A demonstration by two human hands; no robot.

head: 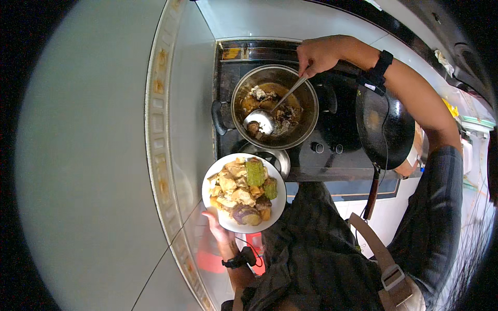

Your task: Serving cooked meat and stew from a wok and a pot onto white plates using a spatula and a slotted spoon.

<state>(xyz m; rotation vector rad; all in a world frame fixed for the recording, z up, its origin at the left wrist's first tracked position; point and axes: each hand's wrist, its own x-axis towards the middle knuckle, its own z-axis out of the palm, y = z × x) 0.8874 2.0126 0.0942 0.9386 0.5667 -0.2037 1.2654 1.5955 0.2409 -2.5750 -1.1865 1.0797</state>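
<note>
My left hand [220, 229] holds a white plate [212, 167] from below at its near left edge, so most of the fingers are hidden. Chunks of pale cooked food [229, 182], two green vegetable pieces [255, 173] and a purple-skinned slice [247, 215] are heaped on it. Over the far side of a steel pot [313, 116], my right hand [317, 56] grips the handle of a metal ladle [260, 119]. The ladle's bowl rests low inside the pot, among brown broth with bits of food [290, 114].
The pot stands on a black cooktop [330, 155], beside a tiled wall [186, 116] on the left. A black wok [383, 132] sits on the right, its handle [372, 198] jutting towards me. A round metal lid or dish [284, 161] lies partly under the plate.
</note>
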